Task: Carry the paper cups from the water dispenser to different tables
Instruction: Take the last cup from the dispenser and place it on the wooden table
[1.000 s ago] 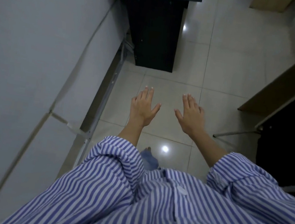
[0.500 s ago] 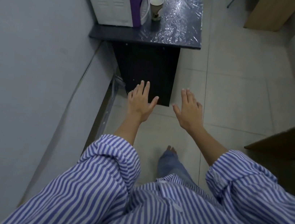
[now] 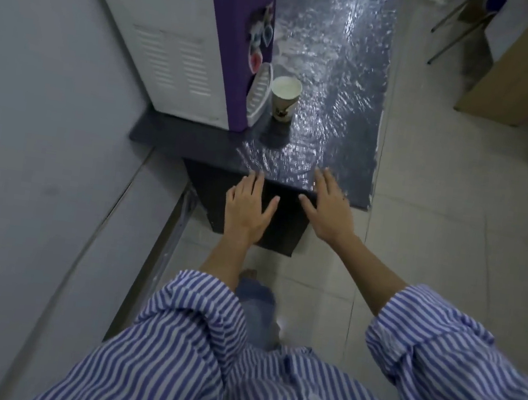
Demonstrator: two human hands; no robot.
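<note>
One paper cup (image 3: 284, 102), white inside with a printed side, stands upright on a dark table (image 3: 339, 115) covered in shiny plastic film. It sits just in front of the drip tray of a white and purple water dispenser (image 3: 190, 40). My left hand (image 3: 247, 209) and my right hand (image 3: 331, 209) are stretched forward, palms down, fingers apart and holding nothing. Both hover at the table's near edge, well short of the cup.
A grey wall (image 3: 32, 99) runs along the left. The floor (image 3: 434, 257) is pale tile. A wooden cabinet (image 3: 525, 67) and thin metal legs (image 3: 449, 29) stand at the top right. My striped shirt sleeves fill the lower part of the view.
The view has advanced toward the table: the dispenser and cup have come much closer. Both hands stay open and now reach the table's near edge.
</note>
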